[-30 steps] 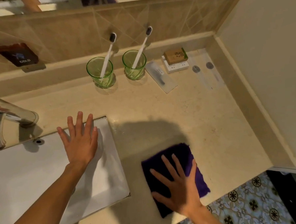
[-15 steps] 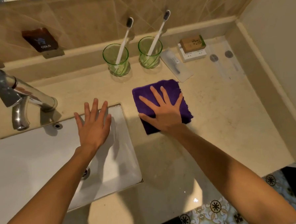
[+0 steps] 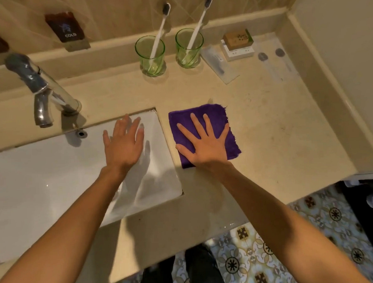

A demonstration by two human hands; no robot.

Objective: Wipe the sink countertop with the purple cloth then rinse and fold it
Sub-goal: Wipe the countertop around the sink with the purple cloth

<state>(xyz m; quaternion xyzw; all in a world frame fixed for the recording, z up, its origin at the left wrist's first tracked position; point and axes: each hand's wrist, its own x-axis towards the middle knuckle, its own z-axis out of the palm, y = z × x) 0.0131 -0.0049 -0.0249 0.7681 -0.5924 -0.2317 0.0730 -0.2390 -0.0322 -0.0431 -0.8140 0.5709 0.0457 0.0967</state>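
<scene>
The right hand (image 3: 205,144) lay flat, fingers spread, pressing the purple cloth (image 3: 202,134) on the countertop (image 3: 277,125) just beside the sink (image 3: 43,181), at its 3 o'clock edge. The left hand (image 3: 123,142) hovered open over the basin, holding nothing. To wipe well, even palm pressure and overlapping strokes seemed best, stopping short of the green cups (image 3: 151,55) at 12 o'clock.

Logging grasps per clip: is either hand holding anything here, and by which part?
Nothing is gripped. The right hand presses flat on the middle of the purple cloth; the left hand is open over the sink.
</scene>
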